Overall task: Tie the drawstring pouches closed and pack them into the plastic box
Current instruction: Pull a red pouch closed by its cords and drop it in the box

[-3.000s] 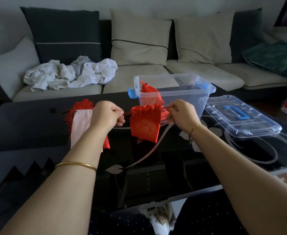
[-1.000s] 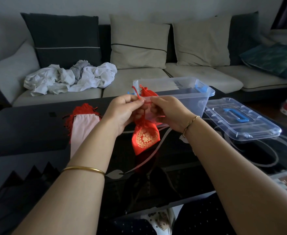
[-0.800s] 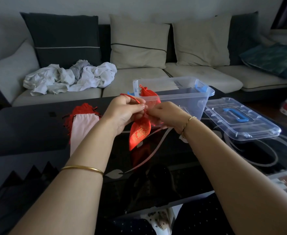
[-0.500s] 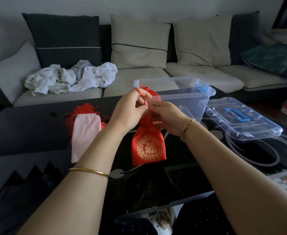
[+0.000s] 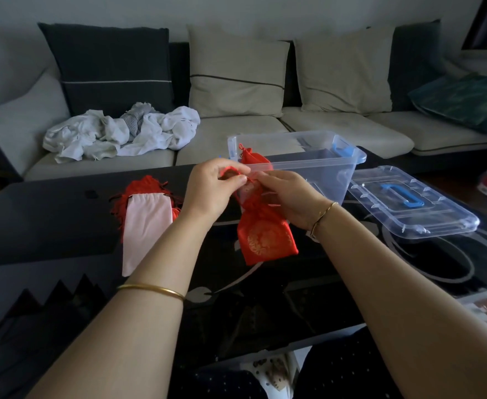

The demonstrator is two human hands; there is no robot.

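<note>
A red drawstring pouch with a gold emblem hangs over the black glass table, cinched at its neck. My left hand pinches its red cord above the neck. My right hand grips the neck and cord from the right. Behind my hands stands the clear plastic box with blue latches; another red pouch leans in its left corner. A pile of red pouches lies at the left under a pale pink pouch.
The box's clear lid with a blue handle lies flat on the table to the right of the box. A sofa with cushions and crumpled white cloth runs behind the table. Something pale sits at the table's near right corner.
Three seconds ago my hands pulled the cords apart sideways. They have since come together at the pouch's neck, working the cord, and the pouch has swung and now hangs slightly lower.
</note>
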